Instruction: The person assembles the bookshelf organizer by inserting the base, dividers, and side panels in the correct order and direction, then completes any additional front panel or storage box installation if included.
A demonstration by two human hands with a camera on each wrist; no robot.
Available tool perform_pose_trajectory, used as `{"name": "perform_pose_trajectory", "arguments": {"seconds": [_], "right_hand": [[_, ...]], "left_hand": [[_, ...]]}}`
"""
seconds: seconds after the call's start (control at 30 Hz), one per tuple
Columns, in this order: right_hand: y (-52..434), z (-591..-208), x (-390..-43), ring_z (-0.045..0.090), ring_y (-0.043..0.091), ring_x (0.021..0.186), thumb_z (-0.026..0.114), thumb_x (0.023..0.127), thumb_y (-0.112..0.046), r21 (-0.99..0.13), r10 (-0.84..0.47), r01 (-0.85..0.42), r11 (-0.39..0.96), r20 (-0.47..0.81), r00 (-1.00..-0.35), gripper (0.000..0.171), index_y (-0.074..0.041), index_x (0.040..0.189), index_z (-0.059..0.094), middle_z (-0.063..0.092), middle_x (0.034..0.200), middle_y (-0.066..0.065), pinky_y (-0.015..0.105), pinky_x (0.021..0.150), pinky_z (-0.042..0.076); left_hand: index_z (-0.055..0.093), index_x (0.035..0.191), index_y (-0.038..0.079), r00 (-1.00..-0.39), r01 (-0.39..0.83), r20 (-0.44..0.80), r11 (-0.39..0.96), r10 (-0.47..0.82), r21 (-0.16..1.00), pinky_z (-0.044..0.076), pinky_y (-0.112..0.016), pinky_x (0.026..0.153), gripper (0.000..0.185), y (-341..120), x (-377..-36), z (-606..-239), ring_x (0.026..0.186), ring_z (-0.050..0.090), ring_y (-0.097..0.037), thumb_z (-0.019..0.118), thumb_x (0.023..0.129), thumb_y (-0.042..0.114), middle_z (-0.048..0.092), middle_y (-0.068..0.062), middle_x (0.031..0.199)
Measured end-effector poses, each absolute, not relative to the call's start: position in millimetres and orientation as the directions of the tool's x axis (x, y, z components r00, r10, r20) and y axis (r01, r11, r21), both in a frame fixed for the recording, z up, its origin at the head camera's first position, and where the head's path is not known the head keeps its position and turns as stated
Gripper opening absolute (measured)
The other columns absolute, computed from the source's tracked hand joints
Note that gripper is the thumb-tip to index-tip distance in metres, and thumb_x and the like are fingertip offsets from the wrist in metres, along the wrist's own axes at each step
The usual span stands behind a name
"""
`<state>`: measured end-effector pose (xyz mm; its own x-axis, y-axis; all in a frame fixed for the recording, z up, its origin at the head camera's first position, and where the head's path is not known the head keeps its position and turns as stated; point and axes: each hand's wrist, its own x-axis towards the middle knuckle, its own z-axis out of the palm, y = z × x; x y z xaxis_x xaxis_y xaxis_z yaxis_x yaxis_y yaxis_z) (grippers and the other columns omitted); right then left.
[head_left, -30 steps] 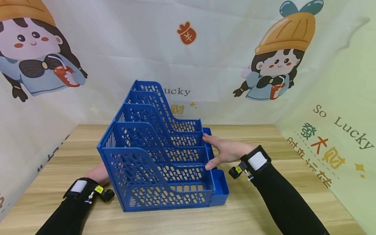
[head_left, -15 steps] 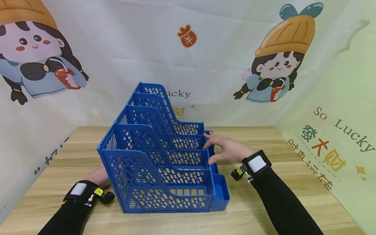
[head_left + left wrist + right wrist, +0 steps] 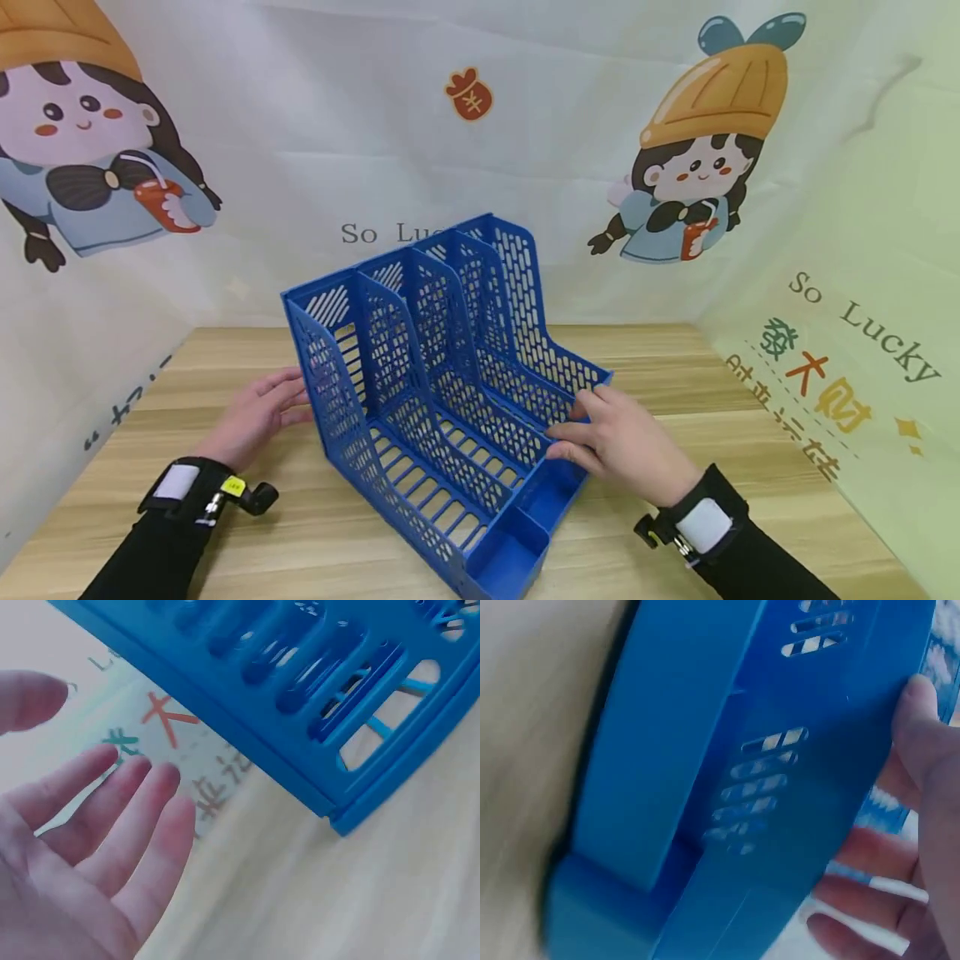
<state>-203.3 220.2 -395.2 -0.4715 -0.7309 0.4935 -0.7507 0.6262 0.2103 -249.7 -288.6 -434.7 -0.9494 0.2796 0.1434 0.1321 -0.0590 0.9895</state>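
A blue plastic file rack (image 3: 386, 337) with perforated dividers and upright compartments stands at an angle on the wooden table, its low front turned toward the lower right. Small open bins (image 3: 510, 550) run along that front. My right hand (image 3: 626, 442) grips the low front edge; in the right wrist view the thumb (image 3: 916, 697) lies on the edge and the other fingers reach behind it. My left hand (image 3: 251, 417) is beside the rack's left rear corner. In the left wrist view its fingers (image 3: 161, 817) are spread and relaxed, apart from the rack's slotted panel (image 3: 300, 742).
The wooden table (image 3: 255, 550) extends around the rack. Behind it hangs a pale printed cloth (image 3: 360, 108) with cartoon figures and lettering, and the cloth continues along both sides.
The rack has turned, its front swinging toward the lower right. My right hand has moved right and down with the front edge. My left hand has come out from behind the rack and come away from it.
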Motion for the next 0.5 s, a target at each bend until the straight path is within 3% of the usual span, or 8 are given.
{"name": "perform_pose_trajectory", "arguments": {"seconds": [0.07,0.13,0.2,0.27,0.33,0.4,0.5], "right_hand": [[215,-396,-193,0.041,0.011,0.076,0.038,0.113,-0.063,0.261,-0.732,-0.740,0.620,0.532,-0.426,0.066,-0.023,0.097,0.088,0.052,0.080,-0.006,0.025,0.068,0.035],[207,-398,-180,0.038,0.012,0.071,0.035,0.114,-0.063,0.307,-0.729,-0.724,0.618,0.567,-0.383,0.070,-0.022,0.086,0.084,0.047,0.075,-0.007,0.026,0.065,0.034],[197,-398,-166,0.041,0.012,0.068,0.035,0.115,-0.062,0.334,-0.726,-0.713,0.617,0.592,-0.350,0.068,-0.021,0.083,0.079,0.049,0.073,-0.008,0.026,0.062,0.039],[188,-397,-152,0.047,0.010,0.066,0.039,0.117,-0.059,0.325,-0.724,-0.727,0.605,0.604,-0.333,0.061,-0.022,0.086,0.078,0.054,0.073,-0.010,0.025,0.060,0.044],[186,-395,-141,0.056,0.007,0.071,0.046,0.117,-0.054,0.257,-0.713,-0.770,0.584,0.617,-0.335,0.050,-0.022,0.099,0.081,0.062,0.079,-0.012,0.022,0.063,0.050],[194,-392,-136,0.066,0.009,0.085,0.052,0.116,-0.048,0.138,-0.673,-0.813,0.565,0.648,-0.358,0.040,-0.020,0.117,0.081,0.071,0.095,-0.009,0.022,0.076,0.056],[225,-390,-137,0.067,0.014,0.113,0.069,0.110,-0.034,-0.118,-0.540,-0.809,0.576,0.688,-0.484,0.039,-0.013,0.142,0.071,0.071,0.127,0.002,0.023,0.098,0.054]], "left_hand": [[0.066,0.142,0.011,-0.962,0.141,0.131,0.025,0.241,0.990,0.064,-0.026,0.094,0.031,-289,-246,-426,0.114,0.075,-0.005,0.050,0.119,0.025,0.076,0.017,0.125],[0.056,0.152,0.001,-0.970,0.140,0.114,0.109,0.213,0.984,0.064,-0.026,0.096,0.047,-284,-242,-418,0.118,0.074,-0.004,0.052,0.118,0.033,0.073,0.016,0.132],[0.047,0.159,-0.006,-0.974,0.148,0.110,0.183,0.199,0.972,0.064,-0.026,0.098,0.062,-275,-236,-411,0.121,0.072,-0.004,0.052,0.118,0.039,0.068,0.007,0.144],[0.045,0.162,-0.005,-0.975,0.155,0.107,0.248,0.197,0.956,0.063,-0.026,0.099,0.065,-265,-229,-404,0.123,0.071,-0.004,0.052,0.117,0.042,0.062,-0.005,0.154],[0.044,0.164,-0.001,-0.971,0.166,0.102,0.306,0.216,0.938,0.063,-0.030,0.102,0.063,-254,-219,-399,0.125,0.072,-0.010,0.050,0.118,0.042,0.054,-0.017,0.163],[0.041,0.166,0.003,-0.963,0.176,0.086,0.353,0.255,0.919,0.062,-0.040,0.107,0.062,-245,-207,-395,0.129,0.073,-0.021,0.050,0.118,0.040,0.048,-0.024,0.168],[0.028,0.173,0.005,-0.925,0.198,0.047,0.374,0.377,0.906,0.056,-0.054,0.114,0.066,-235,-186,-394,0.144,0.061,-0.045,0.053,0.118,0.033,0.036,-0.027,0.175]]}}
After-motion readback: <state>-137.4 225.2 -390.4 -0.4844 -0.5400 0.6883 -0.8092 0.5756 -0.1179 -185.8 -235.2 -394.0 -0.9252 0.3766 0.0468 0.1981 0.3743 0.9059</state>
